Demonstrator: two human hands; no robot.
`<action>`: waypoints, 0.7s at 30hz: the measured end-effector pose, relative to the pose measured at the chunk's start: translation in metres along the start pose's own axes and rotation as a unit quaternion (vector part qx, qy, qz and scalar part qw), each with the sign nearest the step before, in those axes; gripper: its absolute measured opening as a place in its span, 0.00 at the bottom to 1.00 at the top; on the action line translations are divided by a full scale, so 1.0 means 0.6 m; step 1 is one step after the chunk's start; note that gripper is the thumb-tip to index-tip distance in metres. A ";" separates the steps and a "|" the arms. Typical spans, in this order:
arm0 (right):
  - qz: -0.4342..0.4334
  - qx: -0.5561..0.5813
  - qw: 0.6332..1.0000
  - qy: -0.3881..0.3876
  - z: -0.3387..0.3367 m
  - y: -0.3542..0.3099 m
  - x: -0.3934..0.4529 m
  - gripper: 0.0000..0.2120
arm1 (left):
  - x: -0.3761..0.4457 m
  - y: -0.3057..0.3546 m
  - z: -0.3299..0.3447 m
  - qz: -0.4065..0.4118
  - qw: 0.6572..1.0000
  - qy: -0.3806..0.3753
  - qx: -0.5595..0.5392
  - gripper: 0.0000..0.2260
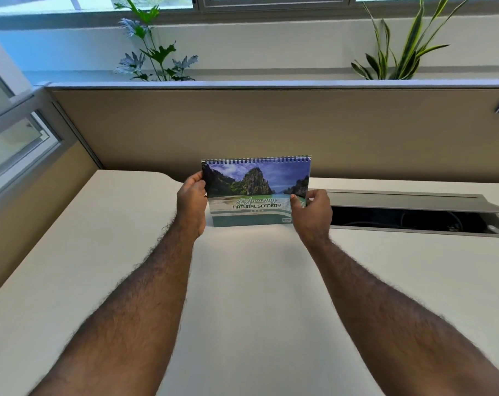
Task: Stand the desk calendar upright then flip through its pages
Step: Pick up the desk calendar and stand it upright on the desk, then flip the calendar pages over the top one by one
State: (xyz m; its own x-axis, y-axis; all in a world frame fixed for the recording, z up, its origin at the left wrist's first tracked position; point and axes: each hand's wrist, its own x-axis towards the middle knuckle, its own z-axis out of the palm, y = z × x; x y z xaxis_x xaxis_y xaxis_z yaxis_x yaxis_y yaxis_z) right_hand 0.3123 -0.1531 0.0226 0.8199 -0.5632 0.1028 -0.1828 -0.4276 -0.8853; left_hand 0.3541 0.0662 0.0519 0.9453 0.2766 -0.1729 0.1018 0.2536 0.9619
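Observation:
The desk calendar [254, 187] stands upright on the white desk [242, 281], spiral binding on top, its cover showing cliffs, sea and the words "Amazing Natural Scenery". My left hand [191, 201] grips the calendar's left edge, thumb on the front. My right hand [312, 211] pinches the lower right edge of the cover between thumb and fingers. The calendar's base rests on the desk near its far side.
A beige partition wall [271, 124] rises right behind the calendar. To the right, an open cable tray [414, 215] with a raised grey lid is sunk into the desk. Potted plants [154, 47] stand behind the partition, below windows.

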 end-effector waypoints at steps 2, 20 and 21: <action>0.008 0.002 1.000 0.006 0.000 0.001 0.000 0.11 | 0.003 0.001 -0.004 -0.006 1.000 0.006 0.015 0.14; 0.093 0.091 0.986 -0.104 -0.088 -0.058 0.033 0.11 | 0.040 -0.004 -0.019 -0.004 0.996 -0.004 0.087 0.07; 0.117 0.132 0.977 -0.117 -0.096 -0.067 0.038 0.11 | 0.042 -0.005 -0.020 -0.003 0.995 -0.004 0.095 0.06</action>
State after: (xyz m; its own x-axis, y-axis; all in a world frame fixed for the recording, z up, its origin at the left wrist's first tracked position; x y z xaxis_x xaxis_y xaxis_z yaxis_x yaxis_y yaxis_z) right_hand 0.3071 -0.1890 0.0867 0.8798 -0.4335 -0.1950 -0.2584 -0.0918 -0.9617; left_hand 0.3739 0.0833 0.0419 0.9469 0.2683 -0.1774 0.1630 0.0752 0.9838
